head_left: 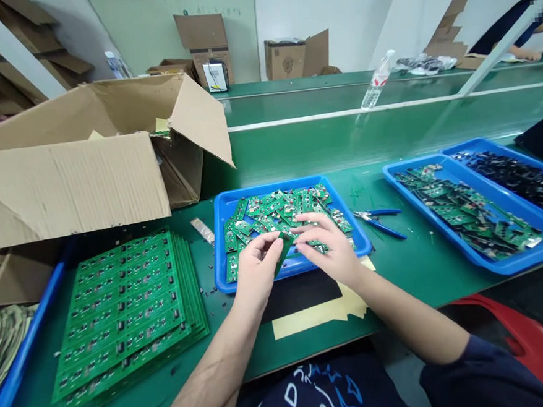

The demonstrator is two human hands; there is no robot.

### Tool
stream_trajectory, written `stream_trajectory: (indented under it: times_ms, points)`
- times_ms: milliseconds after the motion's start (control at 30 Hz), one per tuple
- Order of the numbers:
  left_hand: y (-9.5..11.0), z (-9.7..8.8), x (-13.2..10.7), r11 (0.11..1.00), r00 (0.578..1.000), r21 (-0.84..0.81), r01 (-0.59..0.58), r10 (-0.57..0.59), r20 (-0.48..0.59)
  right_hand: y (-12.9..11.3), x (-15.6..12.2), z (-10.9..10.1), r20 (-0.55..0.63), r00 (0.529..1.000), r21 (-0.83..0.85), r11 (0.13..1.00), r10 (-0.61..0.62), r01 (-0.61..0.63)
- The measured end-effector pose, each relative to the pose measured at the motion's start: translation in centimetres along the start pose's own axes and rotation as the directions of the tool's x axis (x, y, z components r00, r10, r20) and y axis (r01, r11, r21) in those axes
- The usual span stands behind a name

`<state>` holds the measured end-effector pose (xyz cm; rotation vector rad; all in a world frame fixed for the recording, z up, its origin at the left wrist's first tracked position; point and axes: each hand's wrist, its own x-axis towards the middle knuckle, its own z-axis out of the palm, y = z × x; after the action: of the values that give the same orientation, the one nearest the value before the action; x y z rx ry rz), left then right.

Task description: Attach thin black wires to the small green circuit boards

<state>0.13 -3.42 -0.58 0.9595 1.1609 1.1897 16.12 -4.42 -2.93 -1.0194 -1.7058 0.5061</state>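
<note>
My left hand (259,263) pinches a small green circuit board (284,250) between thumb and fingers, tilted above the front edge of a blue tray (294,269). Close by, my right hand (328,246) has its fingers spread, the tips at the board's upper end; whether they touch it I cannot tell. Inside the tray lie many small green circuit boards (272,209) with parts soldered on. Under my hands, a black sheet (301,297) and strips of yellowish paper tape (307,320) lie at the tray's front.
Left stands a stack of large green circuit panels (125,307) before an open cardboard box (66,187). Blue-handled pliers (379,219) lie right of the tray. Farther right are a tray of boards (472,214) and one of black parts (520,173). A bottle (378,81) stands behind.
</note>
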Motion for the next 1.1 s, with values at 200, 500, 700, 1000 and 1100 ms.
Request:
stream_trajectory:
  times_ms: [200, 500, 700, 1000, 1100]
  points:
    - [-0.24, 0.12, -0.04, 0.999, 0.996, -0.015, 0.034, -0.032, 0.089, -0.1, -0.09, 0.61, -0.013, 0.994, -0.088, 0.99, -0.111, 0.11]
    - [-0.39, -0.19, 0.1, 0.978, 0.984, 0.206, -0.029, -0.008, 0.177, -0.27, 0.12, 0.19, 0.018, 0.984, -0.195, 0.965, -0.178, 0.178]
    - [-0.05, 0.13, -0.06, 0.982, 0.979, 0.189, -0.01, -0.029, 0.204, 0.02, 0.11, 0.28, 0.055, 0.977, -0.225, 0.951, -0.204, 0.211]
    - [-0.23, 0.09, -0.05, 0.968, 0.973, 0.251, -0.012, -0.046, 0.226, 0.41, 0.08, 0.23, 0.075, 0.971, -0.251, 0.938, -0.227, 0.239]
    - [-0.3, 0.01, 0.0, 0.961, 0.969, 0.273, -0.035, -0.034, 0.246, 0.41, 0.13, 0.19, 0.084, 0.971, -0.262, 0.935, -0.225, 0.24]
